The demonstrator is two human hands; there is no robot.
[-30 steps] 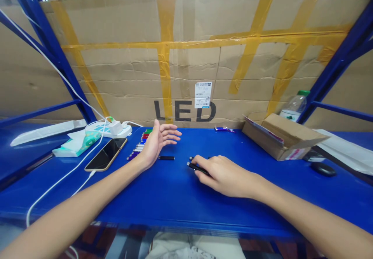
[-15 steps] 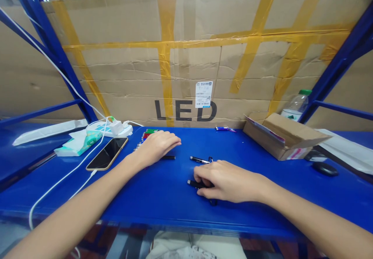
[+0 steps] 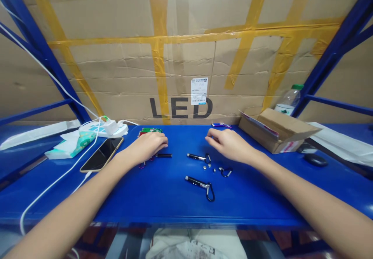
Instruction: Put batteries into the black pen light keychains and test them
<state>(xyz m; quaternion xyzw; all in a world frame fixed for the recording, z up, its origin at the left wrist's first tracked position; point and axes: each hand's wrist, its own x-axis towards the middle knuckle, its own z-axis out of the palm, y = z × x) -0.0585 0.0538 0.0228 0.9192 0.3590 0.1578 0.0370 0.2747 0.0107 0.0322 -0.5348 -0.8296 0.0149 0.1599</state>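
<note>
My left hand [image 3: 150, 145] rests over the left group of small penlights, fingers curled; what lies under them is hidden. Green penlights [image 3: 151, 129] show behind it, and a black tube [image 3: 164, 155] lies by its fingers. My right hand [image 3: 225, 142] is just in front of a blue penlight [image 3: 218, 125], its fingers bent and their tips partly hidden. Between the hands lies a black penlight with a carabiner [image 3: 196, 157]. Nearer me is another black penlight [image 3: 196, 181] with a clip. Small button cells [image 3: 209, 166] and a loose black carabiner [image 3: 226, 172] lie between these.
A phone [image 3: 101, 155], a tissue pack [image 3: 71, 144] and a white power strip [image 3: 116, 129] with cables are at the left. An open cardboard box [image 3: 276, 131], a bottle [image 3: 289, 100] and a black mouse [image 3: 315, 159] are at the right. Cardboard [image 3: 128, 72] stands behind.
My right hand has moved up and away from the near black penlight towards the blue one, uncovering the cells and loose carabiner. My left hand stays over the left group. The view has shifted slightly.
</note>
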